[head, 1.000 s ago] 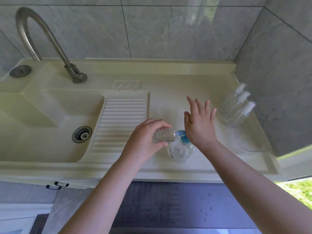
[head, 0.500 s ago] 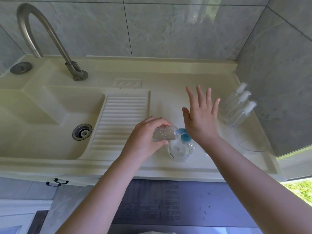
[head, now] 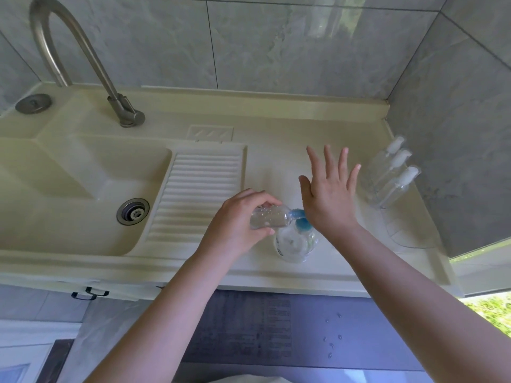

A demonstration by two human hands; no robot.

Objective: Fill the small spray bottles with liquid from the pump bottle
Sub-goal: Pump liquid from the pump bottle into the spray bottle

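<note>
Left hand grips a small clear plastic spray bottle sideways at the blue-topped clear pump bottle; right hand, fingers spread, presses the pump.

Two bare forearms reach in from the bottom edge, with no sleeves, watch, bracelet or rings on what shows of them. The left hand and the right hand are both ungloved, with short, unpainted fingernails. At the very bottom edge, between the arms, a thin strip of pale cloth shows, too little of it to tell what garment it is.
</note>
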